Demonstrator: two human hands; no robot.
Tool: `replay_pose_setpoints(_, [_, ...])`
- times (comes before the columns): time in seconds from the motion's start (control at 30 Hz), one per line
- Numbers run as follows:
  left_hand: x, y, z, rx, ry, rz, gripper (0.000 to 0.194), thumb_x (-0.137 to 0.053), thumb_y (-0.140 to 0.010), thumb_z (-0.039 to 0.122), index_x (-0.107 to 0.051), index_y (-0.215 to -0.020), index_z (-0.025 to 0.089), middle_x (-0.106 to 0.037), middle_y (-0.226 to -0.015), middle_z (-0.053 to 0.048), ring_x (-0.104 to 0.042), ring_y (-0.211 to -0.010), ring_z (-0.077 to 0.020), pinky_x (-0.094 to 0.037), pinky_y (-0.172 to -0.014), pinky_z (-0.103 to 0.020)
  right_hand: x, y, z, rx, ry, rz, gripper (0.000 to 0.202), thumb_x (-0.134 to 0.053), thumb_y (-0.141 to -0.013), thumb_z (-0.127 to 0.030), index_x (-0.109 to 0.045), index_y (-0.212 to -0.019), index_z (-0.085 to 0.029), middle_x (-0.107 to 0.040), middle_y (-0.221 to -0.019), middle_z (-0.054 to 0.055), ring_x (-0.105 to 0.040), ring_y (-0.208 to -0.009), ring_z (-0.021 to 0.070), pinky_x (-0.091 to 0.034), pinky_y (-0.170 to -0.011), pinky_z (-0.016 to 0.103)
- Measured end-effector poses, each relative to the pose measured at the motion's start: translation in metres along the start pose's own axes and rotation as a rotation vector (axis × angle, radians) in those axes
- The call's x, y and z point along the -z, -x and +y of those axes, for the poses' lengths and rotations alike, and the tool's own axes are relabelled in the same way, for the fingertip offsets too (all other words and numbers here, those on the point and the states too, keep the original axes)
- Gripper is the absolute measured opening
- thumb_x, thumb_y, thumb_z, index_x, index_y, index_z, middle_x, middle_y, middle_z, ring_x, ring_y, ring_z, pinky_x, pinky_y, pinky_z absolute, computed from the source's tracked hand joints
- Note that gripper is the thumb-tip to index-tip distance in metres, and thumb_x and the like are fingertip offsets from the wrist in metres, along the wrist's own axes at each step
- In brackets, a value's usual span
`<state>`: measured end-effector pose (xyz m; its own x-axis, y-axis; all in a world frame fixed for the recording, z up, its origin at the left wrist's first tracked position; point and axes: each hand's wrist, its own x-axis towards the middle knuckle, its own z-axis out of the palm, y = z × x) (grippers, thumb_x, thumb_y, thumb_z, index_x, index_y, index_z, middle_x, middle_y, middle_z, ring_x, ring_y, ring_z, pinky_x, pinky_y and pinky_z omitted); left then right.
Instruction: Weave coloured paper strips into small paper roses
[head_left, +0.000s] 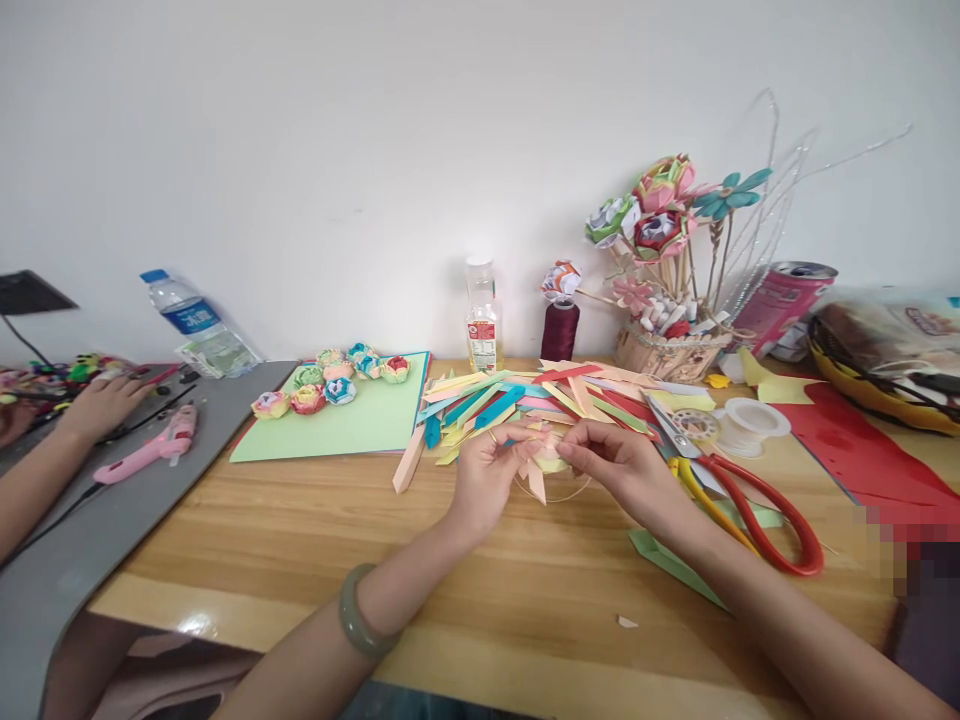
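Note:
My left hand (486, 480), closed with a ring on one finger, pinches a small paper flower (551, 455) of folded peach and yellow strips. From its right side my right hand (621, 468) meets the flower, thumb and fingertips pressed together on what looks like a thin clear thread (562, 498). The thread hangs in a loop below the flower; its end is hidden by the fingers. Just behind both hands lies a heap of folded paper strips (487, 405) in several colours. Scissors (750, 500) with red and yellow handles lie open by my right forearm.
Finished paper flowers (307, 398) sit on green paper (352, 428). A clear thread spool (754, 425), glass bottle (481, 315), maroon thread cone (560, 330) and flower basket (667, 350) stand behind. Leftward, another person's hand (105, 405) rests near a pink glue gun (154, 445).

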<state>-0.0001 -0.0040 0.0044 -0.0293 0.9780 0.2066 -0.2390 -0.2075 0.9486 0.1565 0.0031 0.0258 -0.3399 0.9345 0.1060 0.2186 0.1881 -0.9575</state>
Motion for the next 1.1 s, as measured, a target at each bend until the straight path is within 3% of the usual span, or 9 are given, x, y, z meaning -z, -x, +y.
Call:
replay_pose_setpoints(0.5, [0.001, -0.002, -0.003, 0.018, -0.009, 0.046, 0.004, -0.066, -0.069, 0.023, -0.068, -0.069, 0.02, -0.066, -0.081, -0.002, -0.059, -0.085, -0.0157, -0.044, -0.08, -0.03, 0.0, -0.001, -0.004, -0.02, -0.046, -0.02, 0.025, -0.056, -0.075, -0.039, -0.054, -0.066, -0.017, -0.05, -0.062, -0.002, -0.047, -0.055, 0.0108, -0.039, -0.052, 0.024])
replay_pose_setpoints(0.63, [0.005, -0.008, 0.001, -0.08, -0.021, 0.121, 0.004, -0.069, -0.065, 0.023, -0.067, -0.063, 0.019, -0.058, -0.087, -0.001, -0.052, -0.094, -0.0147, -0.041, -0.083, -0.025, 0.004, 0.0, -0.007, -0.052, -0.112, 0.145, 0.02, -0.058, -0.072, -0.035, -0.052, -0.063, -0.018, -0.046, -0.056, -0.004, -0.041, -0.048, 0.0087, -0.035, -0.047, 0.022])
replay_pose_setpoints(0.77, [0.005, -0.01, 0.01, 0.121, 0.136, 0.008, 0.013, -0.07, -0.065, 0.029, -0.066, -0.068, 0.017, -0.058, -0.075, 0.0, -0.053, -0.073, -0.0108, -0.044, -0.071, -0.024, 0.008, -0.002, -0.007, -0.079, -0.155, 0.318, 0.02, -0.056, -0.074, -0.039, -0.054, -0.068, -0.019, -0.047, -0.057, -0.004, -0.044, -0.052, 0.0097, -0.037, -0.049, 0.021])
replay_pose_setpoints(0.83, [0.004, -0.009, 0.015, 0.229, 0.2, -0.057, 0.019, -0.072, -0.062, 0.032, -0.065, -0.068, 0.016, -0.06, -0.075, -0.001, -0.054, -0.068, -0.01, -0.046, -0.067, -0.023, 0.008, -0.003, -0.008, -0.076, -0.139, 0.277, 0.022, -0.056, -0.074, -0.041, -0.057, -0.074, -0.02, -0.055, -0.071, 0.0, -0.051, -0.064, 0.0125, -0.042, -0.055, 0.022])
replay_pose_setpoints(0.93, [0.003, -0.008, 0.02, 0.301, 0.225, -0.131, 0.021, -0.075, -0.058, 0.032, -0.063, -0.064, 0.016, -0.061, -0.077, -0.001, -0.055, -0.07, -0.0104, -0.046, -0.066, -0.022, 0.006, -0.002, -0.01, -0.09, -0.103, 0.118, 0.03, -0.053, -0.077, -0.047, -0.063, -0.084, -0.02, -0.061, -0.089, 0.005, -0.056, -0.083, 0.0185, -0.047, -0.065, 0.026])
replay_pose_setpoints(1.1, [0.004, -0.011, 0.021, 0.297, 0.221, -0.139, 0.02, -0.075, -0.058, 0.031, -0.063, -0.064, 0.016, -0.06, -0.076, 0.0, -0.055, -0.068, -0.0096, -0.045, -0.063, -0.021, 0.004, 0.0, -0.012, -0.092, -0.102, 0.008, 0.031, -0.054, -0.077, -0.047, -0.066, -0.086, -0.02, -0.064, -0.085, 0.004, -0.058, -0.08, 0.0186, -0.048, -0.066, 0.027])
